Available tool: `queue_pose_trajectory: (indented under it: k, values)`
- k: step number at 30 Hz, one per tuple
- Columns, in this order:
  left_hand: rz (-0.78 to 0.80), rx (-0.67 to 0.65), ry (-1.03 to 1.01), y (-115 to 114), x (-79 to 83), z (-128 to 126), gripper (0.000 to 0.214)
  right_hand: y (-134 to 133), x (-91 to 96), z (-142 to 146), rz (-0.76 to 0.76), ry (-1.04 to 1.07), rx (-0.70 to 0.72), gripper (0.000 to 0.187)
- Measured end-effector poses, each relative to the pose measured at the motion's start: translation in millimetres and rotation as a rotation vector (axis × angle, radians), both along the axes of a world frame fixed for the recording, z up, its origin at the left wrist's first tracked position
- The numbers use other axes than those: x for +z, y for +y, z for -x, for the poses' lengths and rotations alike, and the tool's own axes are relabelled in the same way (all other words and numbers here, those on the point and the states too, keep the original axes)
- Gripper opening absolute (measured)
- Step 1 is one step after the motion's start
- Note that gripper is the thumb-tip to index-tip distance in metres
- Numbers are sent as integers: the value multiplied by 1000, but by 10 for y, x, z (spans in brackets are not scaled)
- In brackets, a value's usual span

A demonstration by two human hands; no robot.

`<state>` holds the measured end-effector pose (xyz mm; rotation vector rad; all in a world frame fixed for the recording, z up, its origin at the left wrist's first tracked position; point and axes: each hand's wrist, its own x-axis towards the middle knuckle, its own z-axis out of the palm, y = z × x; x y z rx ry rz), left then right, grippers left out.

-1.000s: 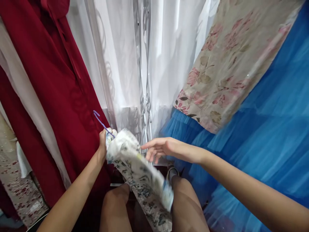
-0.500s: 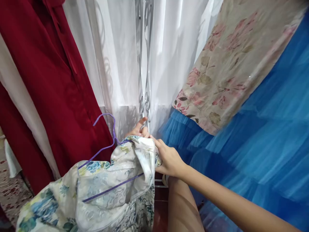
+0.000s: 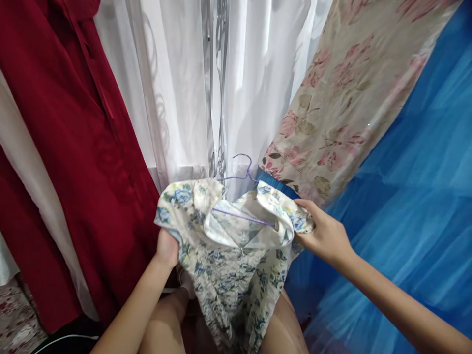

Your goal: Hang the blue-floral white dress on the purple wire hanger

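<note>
I hold a white dress with a blue floral print [image 3: 228, 255] spread out in front of me. It hangs on a thin purple wire hanger [image 3: 241, 174] whose hook sticks up above the neckline. My left hand [image 3: 167, 248] grips the dress at its left shoulder, fingers hidden under the cloth. At the right shoulder my right hand [image 3: 324, 236] pinches the fabric with closed fingers. The skirt falls down over my bare knees.
A dark red garment [image 3: 73, 147] hangs at the left. Sheer white curtains [image 3: 184, 88] and a metal window grille [image 3: 217, 98] are straight ahead. A beige dress with pink flowers [image 3: 342, 98] and a blue tulle skirt [image 3: 416, 196] hang at the right.
The floral dress has been turned and spread to face me. My left hand moved to its left shoulder, my right hand to its right shoulder. The hanger hook now points up at the centre.
</note>
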<state>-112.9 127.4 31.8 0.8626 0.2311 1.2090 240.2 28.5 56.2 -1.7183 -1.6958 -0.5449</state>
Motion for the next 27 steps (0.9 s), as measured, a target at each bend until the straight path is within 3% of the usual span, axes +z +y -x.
queue_pose_trajectory:
  k: [3,6,10,15,19,22,27]
  values:
    - [74,8,-17,-164,70,158,64,127,290,85,-21,-37,-59,53]
    - [104,148,-10,-268,103,201,63,251,511,335,-36,-61,-50,52]
    - [220,374,107,-323,-26,246,50,305,573,524,-97,-84,16,56]
    - [395,509,292,-380,-540,277,46,265,324,319,-70,-176,193,71]
    - [392,531,356,-434,-950,221,38,250,50,212,-11,-115,135,78]
    - [320,582,389,-463,-1111,177,41,214,-128,240,-39,32,70,76]
    - [267,576,419,-547,-1224,108,48,65,-529,314,-64,276,-86,83]
